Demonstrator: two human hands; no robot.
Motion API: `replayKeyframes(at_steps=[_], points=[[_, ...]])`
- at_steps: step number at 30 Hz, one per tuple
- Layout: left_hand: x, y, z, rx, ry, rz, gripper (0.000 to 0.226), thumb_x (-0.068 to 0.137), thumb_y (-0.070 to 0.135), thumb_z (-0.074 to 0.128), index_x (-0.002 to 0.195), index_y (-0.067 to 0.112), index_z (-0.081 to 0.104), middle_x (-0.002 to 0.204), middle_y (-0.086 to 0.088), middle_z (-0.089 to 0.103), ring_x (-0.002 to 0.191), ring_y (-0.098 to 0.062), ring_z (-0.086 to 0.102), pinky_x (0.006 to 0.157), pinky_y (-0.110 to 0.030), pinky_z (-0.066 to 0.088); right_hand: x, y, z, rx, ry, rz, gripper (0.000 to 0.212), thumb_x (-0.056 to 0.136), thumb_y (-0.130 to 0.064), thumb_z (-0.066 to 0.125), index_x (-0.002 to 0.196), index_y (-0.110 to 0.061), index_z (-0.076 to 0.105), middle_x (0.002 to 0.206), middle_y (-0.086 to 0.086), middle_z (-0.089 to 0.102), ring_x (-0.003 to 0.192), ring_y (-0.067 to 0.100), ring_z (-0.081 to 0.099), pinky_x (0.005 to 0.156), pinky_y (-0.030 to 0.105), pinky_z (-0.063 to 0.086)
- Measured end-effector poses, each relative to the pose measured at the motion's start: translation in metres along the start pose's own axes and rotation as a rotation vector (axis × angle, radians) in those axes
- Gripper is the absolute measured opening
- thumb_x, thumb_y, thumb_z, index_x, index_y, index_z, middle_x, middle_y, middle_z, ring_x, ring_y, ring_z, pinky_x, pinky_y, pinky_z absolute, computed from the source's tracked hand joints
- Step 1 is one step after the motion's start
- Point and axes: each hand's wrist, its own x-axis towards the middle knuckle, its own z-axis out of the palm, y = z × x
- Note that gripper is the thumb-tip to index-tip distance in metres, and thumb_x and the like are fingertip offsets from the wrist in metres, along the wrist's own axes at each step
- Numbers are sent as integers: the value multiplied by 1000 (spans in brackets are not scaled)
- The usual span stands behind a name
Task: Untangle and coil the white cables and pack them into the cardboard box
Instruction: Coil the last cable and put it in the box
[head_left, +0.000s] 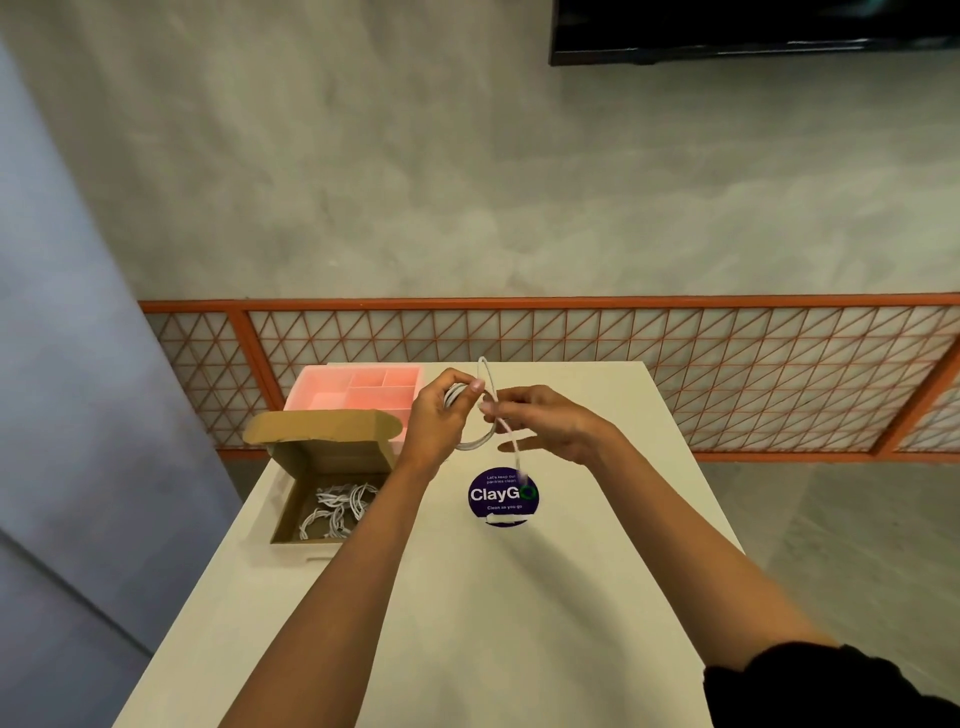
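Worktop (467, 623): cream, plain. Cardboard box (322, 427): brown. Coiled cables (340, 504) inside it and held cable (475, 445): white. Divided tray (358, 392): pink. Round sticker (503, 496): purple, white lettering, green O. Railing (571, 302): orange frame, triangular lattice. Wall (467, 182): mottled grey. Sleeve (831, 686): black.

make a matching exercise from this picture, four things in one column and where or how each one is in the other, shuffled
Things
1 cardboard box
2 pink tray
3 purple sticker
4 white cable

Place or state
a gripped by the left hand, pinched by the right hand
b at the far edge of the table, behind the box
c open, coiled cables inside
d stuck flat on the table top

Pairs: 1-c, 2-b, 3-d, 4-a
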Motion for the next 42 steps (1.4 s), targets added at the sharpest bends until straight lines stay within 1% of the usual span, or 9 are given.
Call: replayKeyframes(at_steps=[4,8,11,14,19,21,25,35,42], points=[[1,-6,0,35,21,16,10,93,21,59,92,11,61,82,4,64,70,3,58,58,-11,42,-2,-9,-2,-183,54,-25,45,83,-6,69,122,8,52,98,21,69,82,24,67,82,32,57],[1,-11,3,40,72,40,9,93,19,59,90,10,60,82,3,63,78,-6,58,69,-11,43,-2,-23,-2,-295,168,-12,26,78,-4,75,98,2,59,78,14,68,65,22,67,70,26,56],[2,-12,3,50,129,60,10,93,18,60,89,9,60,80,2,61,75,-7,56,66,-10,42,-8,-32,0,-243,42,16,13,82,2,68,94,5,63,77,14,67,65,18,64,65,22,57],[5,-16,-2,70,153,55,12,92,20,60,91,8,60,82,0,62,76,-7,57,63,-7,41,-13,-38,-1,-275,8,61,19,89,4,59,108,6,62,89,14,69,69,13,60,59,19,50],[5,-19,2,70,151,56,13,93,19,59,92,6,60,82,1,61,77,-5,57,64,-5,41,-11,-43,4,-721,0,152,29,95,-15,49,118,-5,64,101,-4,69,83,14,48,67,24,39],[5,-20,3,33,153,53,12,92,18,60,91,7,60,82,1,62,77,-7,57,65,-7,42,-6,-39,9,-724,71,131,36,94,-25,54,121,-2,60,115,5,66,98,21,54,78,31,42],[8,-22,3,7,169,41,12,92,18,60,90,7,60,83,-2,62,78,-12,57,65,-7,42,-3,-34,15,-705,234,19,36,89,-27,64,115,-2,66,115,11,66,105,26,59,77,33,46],[6,-35,-6,109,165,46,11,91,18,62,90,6,60,82,1,64,76,-6,59,63,-7,43,-18,-47,7,-689,7,-97,23,95,-16,53,106,-13,73,123,5,63,118,21,50,90,28,35],[4,-33,-13,76,168,39,9,91,19,63,86,12,60,79,11,60,71,4,55,62,-11,43,-29,-52,-13,-626,3,-109,23,96,-17,53,103,-15,74,109,-5,64,106,11,48,86,25,34]])
